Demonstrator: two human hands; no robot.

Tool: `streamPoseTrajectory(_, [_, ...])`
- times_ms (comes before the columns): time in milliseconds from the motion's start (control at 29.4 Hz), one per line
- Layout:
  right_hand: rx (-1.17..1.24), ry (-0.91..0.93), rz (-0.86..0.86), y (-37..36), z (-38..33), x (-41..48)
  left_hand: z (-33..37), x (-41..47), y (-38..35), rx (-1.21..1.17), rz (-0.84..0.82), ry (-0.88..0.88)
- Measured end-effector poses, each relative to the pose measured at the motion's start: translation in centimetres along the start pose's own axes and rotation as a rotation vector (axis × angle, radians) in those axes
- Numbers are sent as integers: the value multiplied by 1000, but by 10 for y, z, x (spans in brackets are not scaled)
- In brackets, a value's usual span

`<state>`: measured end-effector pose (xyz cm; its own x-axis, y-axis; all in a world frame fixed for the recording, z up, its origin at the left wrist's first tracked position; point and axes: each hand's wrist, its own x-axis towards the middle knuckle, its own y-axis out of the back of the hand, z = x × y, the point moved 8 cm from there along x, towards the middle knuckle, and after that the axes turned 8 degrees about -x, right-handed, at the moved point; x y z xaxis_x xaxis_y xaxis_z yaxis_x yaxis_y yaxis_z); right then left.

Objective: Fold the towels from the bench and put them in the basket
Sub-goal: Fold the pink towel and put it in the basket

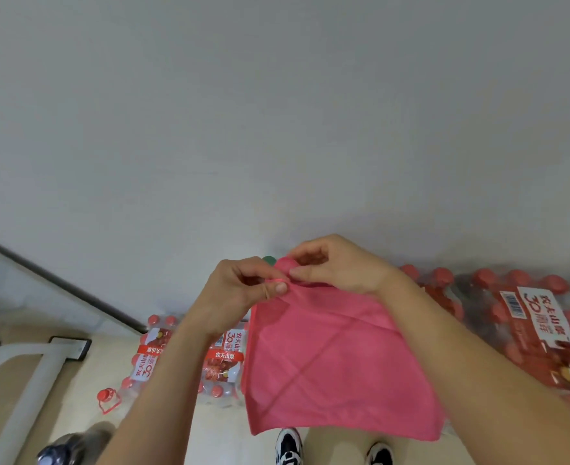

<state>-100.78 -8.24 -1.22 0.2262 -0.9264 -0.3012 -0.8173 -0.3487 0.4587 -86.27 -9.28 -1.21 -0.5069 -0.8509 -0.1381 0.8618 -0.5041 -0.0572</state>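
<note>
Here, the left hand [240, 293] pinched the top edge of the pink towel [337, 364] between its thumb and curled fingers. Just beside it, the right hand [340, 266] pinched the same bunched corner with bent fingers. Below those fingers the towel hung in the air, crossed by diagonal creases, its lower edge just above 2 black-and-white shoes [288, 446]. Beyond the fingers, shrink-wrapped packs of red-capped bottles [223, 360] stood on the pale floor [209, 441] against a white wall [277, 112].
</note>
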Motion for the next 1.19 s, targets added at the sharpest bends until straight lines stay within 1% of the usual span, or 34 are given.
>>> streamPoseTrajectory(204, [-83,39,160,-3,-9,4,10,-5,8,16,100,-61])
streamPoseTrajectory(306, [-94,31,204,-1,-11,2,18,-3,5,114,135,-82])
streamPoseTrajectory(374, [-96,35,237,3,-15,-1,21,-1,6,130,179,-74])
streamPoseTrajectory(476, [-109,57,250,8,-23,-6,27,-2,10,116,261,-81])
streamPoseTrajectory(544, [-220,53,221,11,-26,-9,34,-3,9,122,280,-116])
streamPoseTrajectory(646, [-481,-9,180,23,-15,-16,49,-4,9,105,306,-192])
streamPoseTrajectory(714, [-612,-79,142,36,3,-23,58,-3,14,59,340,-238])
streamPoseTrajectory(782, [-700,-180,119,54,24,-36,64,-2,21,3,380,-271])
streamPoseTrajectory(884, [-740,-287,167,87,44,-61,67,0,37,-73,466,-302])
streamPoseTrajectory(986, [-697,-357,259,117,52,-87,67,2,48,-111,539,-327])
streamPoseTrajectory(1020, [-622,-372,280,125,52,-94,68,3,47,-113,549,-334])
streamPoseTrajectory(1122, [-264,-378,319,139,41,-117,73,5,40,-138,556,-358])
streamPoseTrajectory(1190, [-118,-327,359,150,27,-131,76,8,37,-196,554,-363])
